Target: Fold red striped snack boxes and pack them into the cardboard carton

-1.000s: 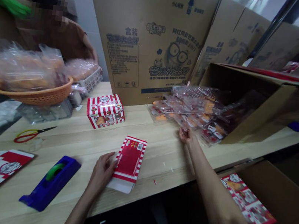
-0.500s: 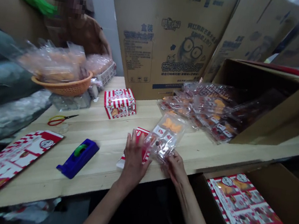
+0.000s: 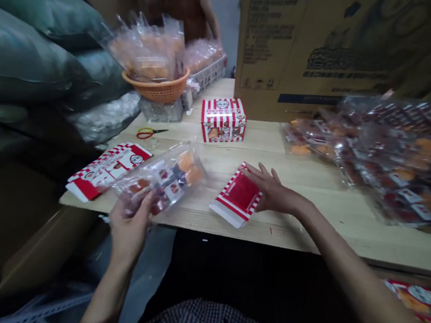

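My left hand (image 3: 131,224) grips the lower end of a clear plastic packet (image 3: 166,178) with orange pieces and small sachets inside. Blue shows through the film where the packet hangs over the table. My right hand (image 3: 273,192) is at the right side of a red-and-white cardboard box (image 3: 239,195), its fingers round the edge and some of them apart; the thumb is hidden. A white flap of the box points towards me. To the left lies a flat red-and-white carton (image 3: 111,167), partly behind the packet. Behind stands a closed striped box (image 3: 223,122).
Scissors (image 3: 150,133) lie near the table's left edge. An orange basket (image 3: 161,90) of bagged food stands behind them, near a co-worker. Many plastic packets (image 3: 398,156) are heaped at right. A big cardboard box (image 3: 292,81) stands at the back, and printed cartons (image 3: 419,302) lie low at right.
The plastic packet has passed from my right hand to my left and moved left. My right hand has taken my left hand's place at the small box. The view has turned left and down.
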Demonstrator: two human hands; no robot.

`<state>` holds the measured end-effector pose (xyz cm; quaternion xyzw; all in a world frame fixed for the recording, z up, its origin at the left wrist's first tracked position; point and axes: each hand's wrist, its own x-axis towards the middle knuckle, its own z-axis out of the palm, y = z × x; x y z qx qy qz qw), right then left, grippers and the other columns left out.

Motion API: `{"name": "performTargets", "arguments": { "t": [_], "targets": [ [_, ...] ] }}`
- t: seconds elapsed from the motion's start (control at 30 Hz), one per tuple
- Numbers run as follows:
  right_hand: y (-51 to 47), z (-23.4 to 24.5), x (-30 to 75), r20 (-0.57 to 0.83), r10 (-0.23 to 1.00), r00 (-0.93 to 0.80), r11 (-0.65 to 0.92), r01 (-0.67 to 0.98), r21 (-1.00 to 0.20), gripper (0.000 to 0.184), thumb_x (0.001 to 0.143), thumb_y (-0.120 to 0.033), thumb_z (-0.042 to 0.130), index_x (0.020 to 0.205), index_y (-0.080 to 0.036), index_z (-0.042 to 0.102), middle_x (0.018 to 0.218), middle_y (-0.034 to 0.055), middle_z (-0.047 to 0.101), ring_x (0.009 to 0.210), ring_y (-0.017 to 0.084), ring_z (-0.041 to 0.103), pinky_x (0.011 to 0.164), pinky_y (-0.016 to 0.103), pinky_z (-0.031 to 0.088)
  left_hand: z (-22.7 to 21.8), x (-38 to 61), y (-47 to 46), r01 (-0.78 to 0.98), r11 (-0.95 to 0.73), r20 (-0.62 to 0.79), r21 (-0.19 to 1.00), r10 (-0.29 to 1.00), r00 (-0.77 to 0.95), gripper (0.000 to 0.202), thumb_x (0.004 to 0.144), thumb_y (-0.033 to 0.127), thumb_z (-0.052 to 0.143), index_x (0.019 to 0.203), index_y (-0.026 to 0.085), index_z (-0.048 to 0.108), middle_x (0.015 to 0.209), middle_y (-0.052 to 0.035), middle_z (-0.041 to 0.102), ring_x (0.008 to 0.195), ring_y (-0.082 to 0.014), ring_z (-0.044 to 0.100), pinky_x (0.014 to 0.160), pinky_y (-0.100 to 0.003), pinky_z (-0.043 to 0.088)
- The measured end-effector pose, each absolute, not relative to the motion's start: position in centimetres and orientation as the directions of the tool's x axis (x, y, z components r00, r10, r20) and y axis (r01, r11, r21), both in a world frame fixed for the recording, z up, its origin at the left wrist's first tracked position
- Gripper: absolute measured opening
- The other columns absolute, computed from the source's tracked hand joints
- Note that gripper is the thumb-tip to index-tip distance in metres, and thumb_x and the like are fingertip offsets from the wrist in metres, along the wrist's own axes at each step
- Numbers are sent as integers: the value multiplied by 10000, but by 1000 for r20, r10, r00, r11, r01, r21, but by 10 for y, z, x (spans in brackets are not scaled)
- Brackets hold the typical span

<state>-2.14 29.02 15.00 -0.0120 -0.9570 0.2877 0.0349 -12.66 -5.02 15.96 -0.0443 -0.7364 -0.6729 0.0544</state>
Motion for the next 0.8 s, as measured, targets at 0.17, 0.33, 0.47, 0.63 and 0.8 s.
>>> {"name": "performTargets", "arguments": {
  "t": [0.17,0.33,0.47,0.63,0.8],
  "targets": [
    [285,100,-74,-173,-277,-945,921,-209,-330,1120,464,194,700,1450,-303,511,1631,91,305,1525,414,86,1164,608,-164,156,-104,-88,-369,-73,-364,927,76,-928,592,658,292,876,1189,178,640,968,-32,762,724,-163,733,690,-255,600],
    [282,88,-81,-331,-342,-880,896,-199,-398,1229,415,-78,885,1527,-257,395,1597,186,334,1499,467,147,1146,660,-136,138,-93,-93,-606,-7,-590,795,220,-777,572,654,282,873,1149,185,603,842,-36,768,611,-191,728,584,-282,595],
    [279,87,-53,-316,-339,-886,876,-176,-449,1304,419,-290,929,1561,-232,301,1544,224,347,1474,442,233,1187,603,-84,127,-102,-95,-664,64,-651,745,288,-702,500,660,279,869,1076,181,611,794,-36,762,614,-180,725,593,-268,594],
    [272,89,-15,-306,-310,-900,863,-132,-487,1188,522,-356,890,1549,-238,302,1526,213,343,1489,411,211,1201,581,-52,114,-119,-96,-626,151,-625,765,408,-665,459,706,286,837,1084,147,615,829,-58,751,679,-181,728,630,-273,594],
    [257,88,6,-328,-290,-899,865,-100,-492,1219,536,-474,880,1568,-263,267,1562,191,295,1493,423,183,1205,600,-3,96,-125,-82,-492,89,-488,866,362,-794,539,638,302,869,1089,146,617,934,-61,739,702,-173,719,611,-263,585]
  ]
}}
